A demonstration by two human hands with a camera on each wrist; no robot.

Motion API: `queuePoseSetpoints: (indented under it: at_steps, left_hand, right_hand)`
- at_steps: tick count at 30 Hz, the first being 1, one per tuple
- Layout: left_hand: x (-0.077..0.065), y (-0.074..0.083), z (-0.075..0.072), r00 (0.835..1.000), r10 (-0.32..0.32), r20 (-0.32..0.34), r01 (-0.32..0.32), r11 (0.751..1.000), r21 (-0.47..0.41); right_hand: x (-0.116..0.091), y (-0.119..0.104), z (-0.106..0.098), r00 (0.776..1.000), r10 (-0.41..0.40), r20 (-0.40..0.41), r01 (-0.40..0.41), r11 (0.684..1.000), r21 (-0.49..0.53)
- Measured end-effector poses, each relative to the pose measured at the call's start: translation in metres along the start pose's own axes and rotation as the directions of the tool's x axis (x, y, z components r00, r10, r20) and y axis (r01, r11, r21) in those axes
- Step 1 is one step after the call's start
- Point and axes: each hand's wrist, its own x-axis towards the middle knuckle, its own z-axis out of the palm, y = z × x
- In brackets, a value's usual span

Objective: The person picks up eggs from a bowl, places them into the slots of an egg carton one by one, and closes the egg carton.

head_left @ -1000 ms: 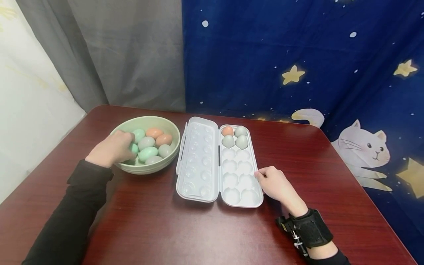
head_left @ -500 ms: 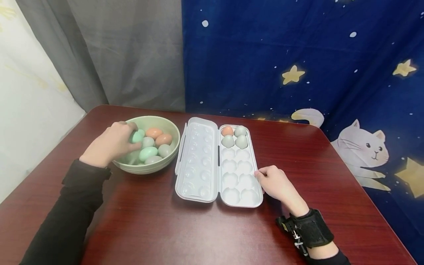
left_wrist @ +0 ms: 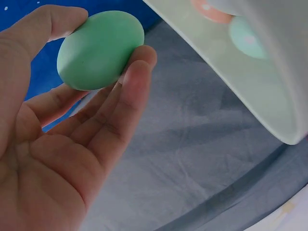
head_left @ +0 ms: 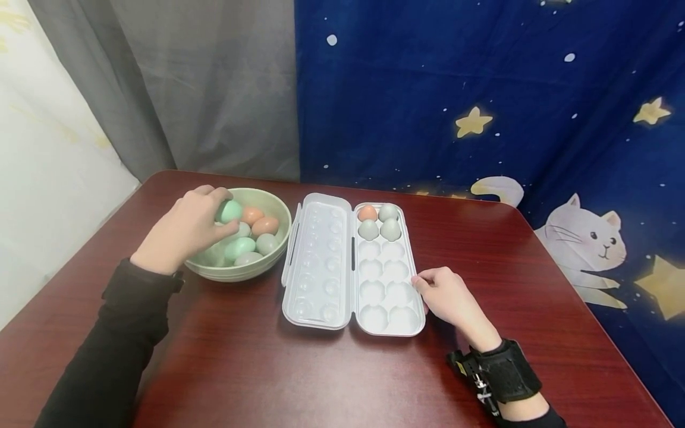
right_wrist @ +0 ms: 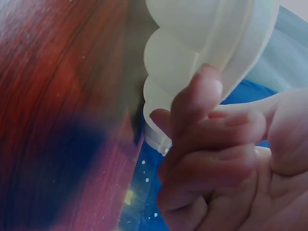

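Observation:
In the head view my left hand (head_left: 184, 229) pinches a green egg (head_left: 230, 211) over the light green bowl (head_left: 238, 273). The left wrist view shows that egg (left_wrist: 100, 50) between thumb and fingertips, with the bowl's rim off to one side. Grey, green and brown eggs (head_left: 264, 226) lie in the bowl. To its right a white egg carton (head_left: 371, 291) stands open, one brown and several grey eggs (head_left: 390, 229) in its far cups. My right hand (head_left: 444, 294) grips the carton's right edge; in the right wrist view its fingers (right_wrist: 207, 130) curl at the rim.
The carton's lid (head_left: 321, 261) lies folded back between bowl and cups. All stands on a dark red wooden table (head_left: 257, 368). Behind it hang a grey curtain (head_left: 225, 89) and a blue star-patterned curtain (head_left: 385, 107). A black strap (head_left: 505, 371) wraps the right wrist.
My left hand has moved slightly up and right within the bowl's area and has lifted the green egg off the others. The right hand stays at the carton's edge.

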Motion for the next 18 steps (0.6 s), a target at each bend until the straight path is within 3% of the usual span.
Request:
queuePoseSetpoints:
  at_steps: [11,18]
  left_hand:
    - [0.003,0.027,-0.009,0.994,0.068,-0.087,-0.071,0.997,-0.032]
    - [0.011,0.043,-0.011,0.998,0.052,-0.030,-0.055,0.995,-0.080]
  right_hand:
    - [-0.001,0.002,-0.001,0.996,0.029,0.083,-0.035,0.996,0.076]
    - [-0.002,0.001,0.000,0.995,0.036,0.098,-0.046,0.994,0.101]
